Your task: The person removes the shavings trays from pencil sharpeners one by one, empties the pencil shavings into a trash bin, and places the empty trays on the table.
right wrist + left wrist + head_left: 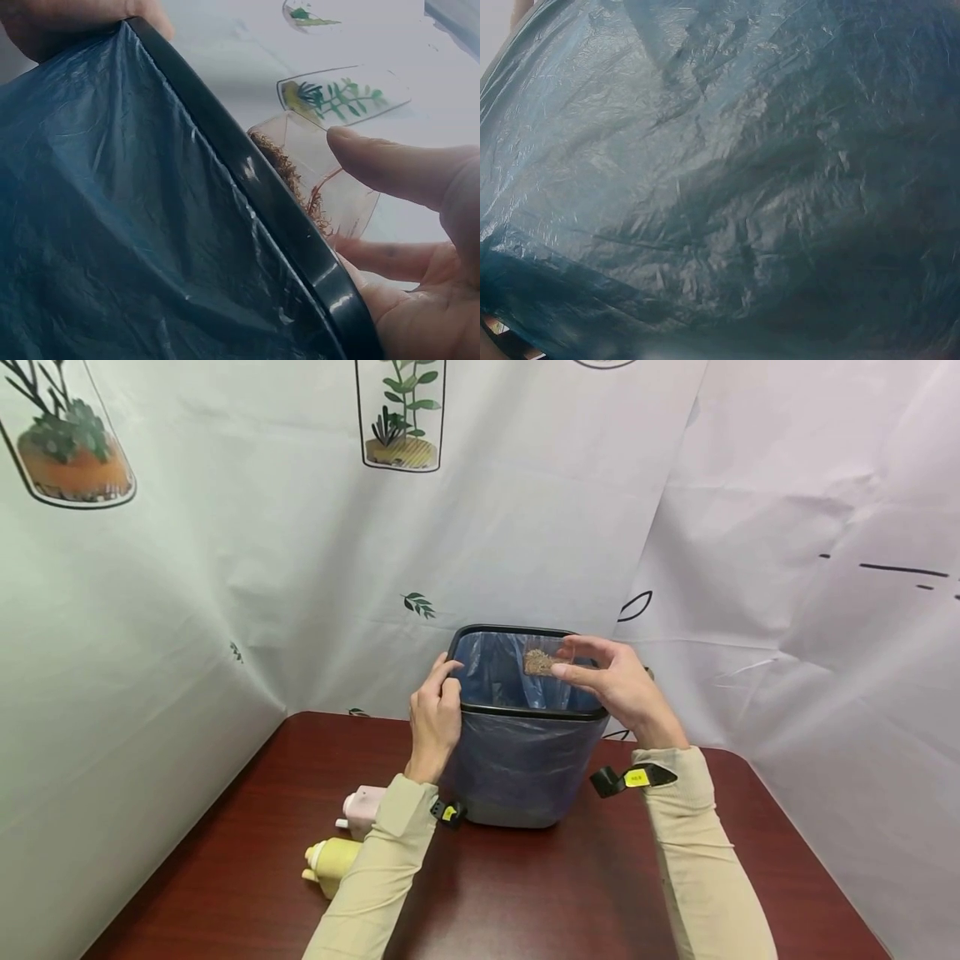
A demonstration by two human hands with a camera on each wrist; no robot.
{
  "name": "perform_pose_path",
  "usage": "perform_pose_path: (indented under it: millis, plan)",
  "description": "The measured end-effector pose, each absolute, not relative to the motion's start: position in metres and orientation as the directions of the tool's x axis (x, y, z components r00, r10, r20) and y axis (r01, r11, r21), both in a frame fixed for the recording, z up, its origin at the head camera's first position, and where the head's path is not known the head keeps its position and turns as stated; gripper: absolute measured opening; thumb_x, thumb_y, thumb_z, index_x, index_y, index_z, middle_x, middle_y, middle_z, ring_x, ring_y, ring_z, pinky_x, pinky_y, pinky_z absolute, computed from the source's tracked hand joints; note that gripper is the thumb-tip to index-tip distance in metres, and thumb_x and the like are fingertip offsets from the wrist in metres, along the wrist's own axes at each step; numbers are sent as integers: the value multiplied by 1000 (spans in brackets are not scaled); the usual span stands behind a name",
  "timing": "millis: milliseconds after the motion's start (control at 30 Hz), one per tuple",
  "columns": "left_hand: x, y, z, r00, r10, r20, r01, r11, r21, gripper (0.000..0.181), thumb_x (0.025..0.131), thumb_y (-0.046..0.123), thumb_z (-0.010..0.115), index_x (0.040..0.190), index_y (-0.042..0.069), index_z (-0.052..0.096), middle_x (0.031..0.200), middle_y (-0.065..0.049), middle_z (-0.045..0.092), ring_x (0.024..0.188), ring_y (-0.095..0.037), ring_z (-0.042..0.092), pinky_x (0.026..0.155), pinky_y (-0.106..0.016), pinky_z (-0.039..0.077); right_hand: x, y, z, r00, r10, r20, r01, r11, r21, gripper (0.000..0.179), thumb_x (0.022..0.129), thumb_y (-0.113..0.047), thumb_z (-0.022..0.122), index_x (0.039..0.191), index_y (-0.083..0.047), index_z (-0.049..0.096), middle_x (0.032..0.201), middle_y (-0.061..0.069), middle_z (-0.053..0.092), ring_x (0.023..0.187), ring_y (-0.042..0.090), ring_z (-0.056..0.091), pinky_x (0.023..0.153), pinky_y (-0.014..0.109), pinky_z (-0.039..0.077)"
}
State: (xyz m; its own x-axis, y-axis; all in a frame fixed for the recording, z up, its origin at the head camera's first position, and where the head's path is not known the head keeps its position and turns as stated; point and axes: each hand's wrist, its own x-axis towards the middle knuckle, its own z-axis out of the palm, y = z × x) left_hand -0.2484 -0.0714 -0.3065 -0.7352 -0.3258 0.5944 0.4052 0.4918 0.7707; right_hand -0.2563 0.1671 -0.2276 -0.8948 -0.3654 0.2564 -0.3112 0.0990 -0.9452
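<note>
A dark trash bin [521,772] stands on the table, its blue plastic liner [487,664] folded over the outside under a black rim ring [251,169]. My left hand [435,714] grips the bin's rim on the left side, fingers bent over the edge. Over the bin's opening, my right hand [618,681] pinches a small clear plastic box [300,139] between thumb and fingers. Dry brown shreds [538,662] lie in the box, gathered at one side. Crinkled liner fills nearly all of the left wrist view.
A pink bottle [363,810] and a yellow bottle [330,864] lie left of the bin, partly covered by the left sleeve [378,877]. The red-brown table [517,902] meets white printed sheets [300,568] at the back and sides.
</note>
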Motion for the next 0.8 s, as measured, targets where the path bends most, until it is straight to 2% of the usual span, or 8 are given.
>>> perform_pose_path:
  millis: [267,467,633,800]
  plan:
    - [-247,-72,-306,-741,-324,589,396,497,772,41,88,21,32,113,21,64,135,6,48,42,-15,23,47,-30,24,-253,163,-225,-904,-331,270,-371,299,-879,66,77,-30,73,135,-13,45,131,11,50,120,26,48,96,44,37]
    - [-246,-71,-306,-754,-309,580,402,482,779,41,88,21,31,113,21,64,136,8,46,40,-17,24,44,-29,23,-251,163,-224,-906,-321,278,-374,296,-879,66,75,-23,75,134,-14,46,134,9,47,118,23,50,93,42,40]
    - [-246,-72,-306,-751,-316,579,396,485,779,42,88,22,31,113,22,64,137,8,46,41,-17,23,45,-30,23,-249,161,-223,-889,-326,322,-425,323,-846,67,75,-15,75,135,-11,45,132,8,48,113,24,52,83,35,47]
    - [-247,-72,-306,-747,-319,584,397,491,775,41,88,21,31,113,22,64,136,7,47,41,-16,23,46,-30,24,-247,158,-223,-866,-321,383,-490,395,-777,65,75,-11,74,134,-10,46,130,10,50,114,29,52,85,39,47]
